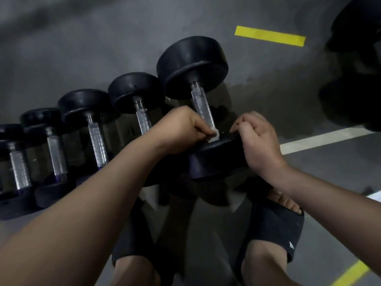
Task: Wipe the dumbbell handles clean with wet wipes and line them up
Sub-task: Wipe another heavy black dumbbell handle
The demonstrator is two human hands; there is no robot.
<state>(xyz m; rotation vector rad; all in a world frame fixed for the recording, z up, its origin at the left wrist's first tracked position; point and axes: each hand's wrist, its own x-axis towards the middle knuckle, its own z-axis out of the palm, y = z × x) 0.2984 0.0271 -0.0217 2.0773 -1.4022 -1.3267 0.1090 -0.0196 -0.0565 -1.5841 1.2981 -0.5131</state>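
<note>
Five dumbbells (82, 104) lie side by side on the grey floor (103, 48), their handles roughly parallel. The row runs from the 9 o'clock edge in to the centre, and the heads get bigger along the way. The largest dumbbell (191, 65) is the one at the centre, with its far head toward 12 o'clock.

The left hand (181, 129) sits at the near end of its knurled handle (201, 104). The fingers (203, 134) are pressed together and pinch the one white wet wipe (214, 135) against the metal, just above the near head (216, 159). The right hand (259, 141), at 3 o'clock of the wipe, has curled fingers (245, 124) that grip the rim of that near head.

Two black sandals (276, 223) are at 6 o'clock, one on each foot. The floor carries one yellow tape strip (270, 36) at 1 o'clock, one white line (325, 139) at 3 o'clock and one yellow line (350, 273) at 5 o'clock. Dark shapes (354, 79) at 2 o'clock are too blurred to count.
</note>
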